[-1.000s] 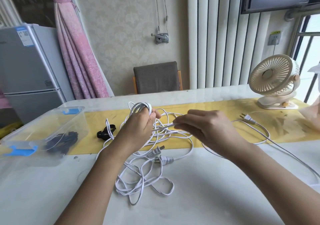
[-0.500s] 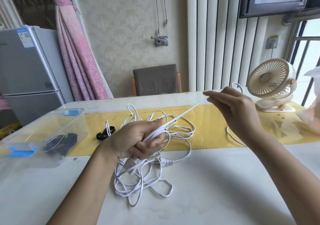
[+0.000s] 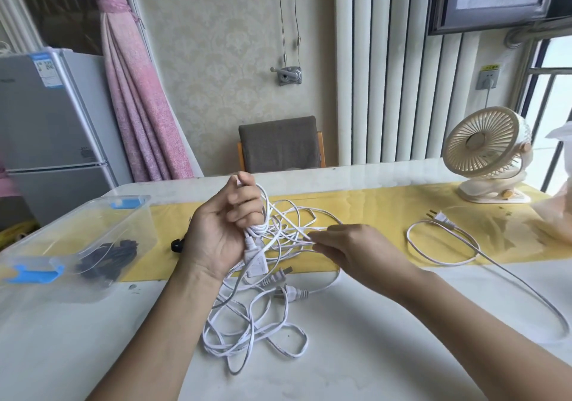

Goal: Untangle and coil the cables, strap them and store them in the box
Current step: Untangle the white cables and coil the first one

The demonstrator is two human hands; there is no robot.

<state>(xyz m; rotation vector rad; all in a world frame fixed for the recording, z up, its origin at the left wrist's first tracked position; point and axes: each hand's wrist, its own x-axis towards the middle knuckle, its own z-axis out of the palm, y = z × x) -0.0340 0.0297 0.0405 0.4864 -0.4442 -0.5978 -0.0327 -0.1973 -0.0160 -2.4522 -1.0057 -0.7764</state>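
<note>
Gripping a bunch of thin, glossy white plastic cables (image 3: 263, 280) in the left hand (image 3: 221, 230), fingers (image 3: 244, 212) curled shut around several loops and a blocky white connector (image 3: 255, 261) hanging just below the palm. Pinching one flat strand with the right hand (image 3: 349, 252), fingertips (image 3: 315, 239) closed on it where it leaves the tangle. Sprawling below both hands, on the smooth pale glossy worktop (image 3: 371, 354), a loose knotted heap of the same white cord, with two ribbed two-pin plugs (image 3: 288, 289) lying among the loops. Trailing off to the right, a single long run of white cord (image 3: 464, 246) curving in an open loop over the matte yellow table runner (image 3: 371, 215) and ending in a flat-pinned plug (image 3: 439, 217). Sitting at the left, a clear rectangular plastic box (image 3: 93, 230) with blue clip latches, dark coiled cables (image 3: 108, 255) inside it. Peeking out beside the left wrist, a small black strap (image 3: 177, 245). Standing at the far right, a round cream plastic desk fan (image 3: 486, 150) with a spoked grille.

Compared with half a second ago: right hand lowered from its raised, outstretched pull back to the tangle; left hand turned palm-up and lifted; freed plug end now lying on the runner.
</note>
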